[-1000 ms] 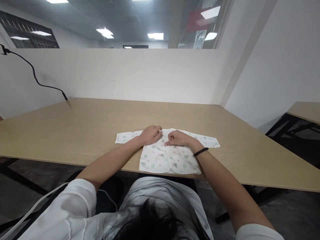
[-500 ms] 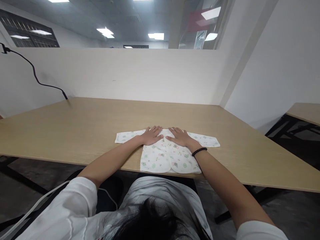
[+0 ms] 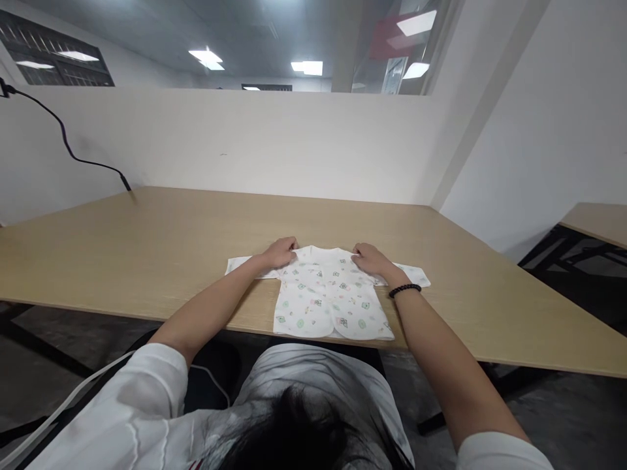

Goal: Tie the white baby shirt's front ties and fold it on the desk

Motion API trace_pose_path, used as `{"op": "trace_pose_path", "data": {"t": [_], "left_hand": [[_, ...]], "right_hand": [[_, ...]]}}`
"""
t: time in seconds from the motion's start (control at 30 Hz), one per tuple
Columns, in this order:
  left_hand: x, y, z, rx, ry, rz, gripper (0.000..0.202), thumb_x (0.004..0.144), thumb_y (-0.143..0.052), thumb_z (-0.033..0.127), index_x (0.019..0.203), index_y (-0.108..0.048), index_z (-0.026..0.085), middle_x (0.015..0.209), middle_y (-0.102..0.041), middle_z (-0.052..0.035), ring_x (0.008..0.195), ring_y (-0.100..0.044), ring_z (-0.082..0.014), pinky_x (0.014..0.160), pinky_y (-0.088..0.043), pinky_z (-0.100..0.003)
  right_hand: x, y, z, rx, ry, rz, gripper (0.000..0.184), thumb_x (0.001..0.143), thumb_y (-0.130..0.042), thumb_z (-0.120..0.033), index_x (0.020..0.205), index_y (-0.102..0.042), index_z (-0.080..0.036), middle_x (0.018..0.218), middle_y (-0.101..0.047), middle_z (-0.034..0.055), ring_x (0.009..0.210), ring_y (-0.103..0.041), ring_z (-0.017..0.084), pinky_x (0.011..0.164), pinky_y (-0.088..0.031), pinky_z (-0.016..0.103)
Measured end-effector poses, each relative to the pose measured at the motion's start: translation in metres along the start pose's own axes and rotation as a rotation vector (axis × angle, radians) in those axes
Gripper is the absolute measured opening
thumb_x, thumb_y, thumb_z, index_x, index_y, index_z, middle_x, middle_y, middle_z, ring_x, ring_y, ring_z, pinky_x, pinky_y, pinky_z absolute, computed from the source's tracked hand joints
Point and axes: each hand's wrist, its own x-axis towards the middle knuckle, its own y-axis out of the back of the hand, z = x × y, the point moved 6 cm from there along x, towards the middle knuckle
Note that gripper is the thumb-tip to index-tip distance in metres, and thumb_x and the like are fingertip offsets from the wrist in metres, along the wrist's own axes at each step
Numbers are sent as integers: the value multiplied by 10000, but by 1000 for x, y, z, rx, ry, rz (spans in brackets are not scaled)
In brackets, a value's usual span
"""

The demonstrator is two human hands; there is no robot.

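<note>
A small white baby shirt (image 3: 321, 294) with green and pink prints lies spread on the table, its neckline away from me and its hem near the front edge. Its sleeves stretch out to both sides. At the shirt's left shoulder, my left hand (image 3: 283, 252) is closed, the fingers pinching the cloth. My right hand (image 3: 371, 259) grips the right shoulder the same way, with curled fingers. Both forearms pass over the sleeves and hide parts of them. A black beaded bracelet (image 3: 405, 290) circles my right wrist.
The light wooden table (image 3: 171, 248) reaches back to a low white partition (image 3: 274, 143). A black gooseneck cable (image 3: 93, 163) rises at the table's back left. Another table (image 3: 595, 222) stands at the far right. A white cable (image 3: 63, 405) runs at my lower left.
Both hands lay flat on the shirt's chest, fingers spread. They have moved apart to the shoulders and closed on the cloth, uncovering the neckline and front.
</note>
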Motion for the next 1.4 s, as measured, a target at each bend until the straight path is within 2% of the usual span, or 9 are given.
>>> {"op": "trace_pose_path", "data": {"t": [0.2, 0.53, 0.63, 0.8, 0.9, 1.0, 1.2, 1.3, 1.4], "left_hand": [[-9, 14, 16, -270, -165, -97, 381, 682, -557, 195, 1056, -500, 239, 998, -545, -8, 769, -497, -152, 684, -427, -267], [-20, 16, 11, -132, -123, -532, 225, 729, -682, 351, 844, -782, 186, 886, -747, -63, 821, -652, -197, 704, -448, -250], [-14, 28, 18, 74, -147, -324, 246, 716, -683, 277, 928, -788, 209, 983, -746, -58, 915, -664, -224, 771, -464, -258], [-17, 71, 31, 306, -128, 388, 350, 880, -469, 182, 1091, -740, 247, 1322, -628, -48, 1040, -632, -229, 802, -459, -277], [-22, 82, 34, 262, -205, 461, 311, 841, -473, 145, 938, -759, 218, 1201, -687, -62, 976, -639, -208, 754, -460, -263], [-22, 79, 36, 110, -274, 227, 220, 727, -534, 142, 730, -751, 173, 877, -735, -70, 786, -632, -187, 688, -459, -260], [-50, 36, 47, -279, -166, -881, 233, 715, -700, 368, 804, -805, 181, 938, -775, -78, 926, -666, -252, 803, -492, -303], [-59, 39, 49, -366, -90, -1019, 394, 669, -751, 560, 787, -806, 188, 1154, -730, -111, 1105, -618, -310, 825, -489, -302], [-52, 48, 41, -352, -80, -919, 464, 682, -724, 640, 723, -785, 182, 1122, -733, -130, 1015, -634, -291, 721, -473, -273]], "right_hand": [[-6, 18, -8, 306, 129, 45, 189, 784, -483, -207, 972, -485, -226, 753, -571, -2, 690, -504, 183, 655, -405, 286], [-21, 15, -12, 206, 149, -389, 205, 651, -558, -169, 771, -722, -197, 822, -696, 29, 805, -597, 222, 758, -446, 299], [-20, 21, -15, 84, 149, -253, 311, 668, -578, -130, 928, -734, -205, 988, -684, 68, 972, -592, 268, 883, -445, 329], [-21, 61, -32, -22, 213, 376, 515, 791, -489, -96, 1282, -602, -201, 1285, -509, 148, 1255, -411, 334, 1052, -354, 463], [-26, 76, -41, 55, 242, 470, 413, 821, -498, -142, 1194, -667, -199, 1289, -506, 139, 1260, -407, 339, 1067, -330, 480], [-30, 70, -50, 245, 288, 163, 248, 841, -549, -255, 966, -755, -200, 1135, -622, 103, 1131, -525, 307, 1001, -390, 426], [-63, 29, -56, 506, 229, -835, 452, 765, -729, -476, 1076, -766, -150, 960, -732, 69, 857, -616, 197, 804, -471, 308], [-67, 29, -50, 612, 129, -898, 522, 761, -723, -554, 1055, -759, -124, 1002, -721, 97, 825, -616, 175, 789, -491, 307], [-60, 35, -44, 702, 93, -798, 523, 770, -702, -586, 1034, -730, -135, 1079, -692, 119, 875, -625, 186, 816, -493, 322]]}}
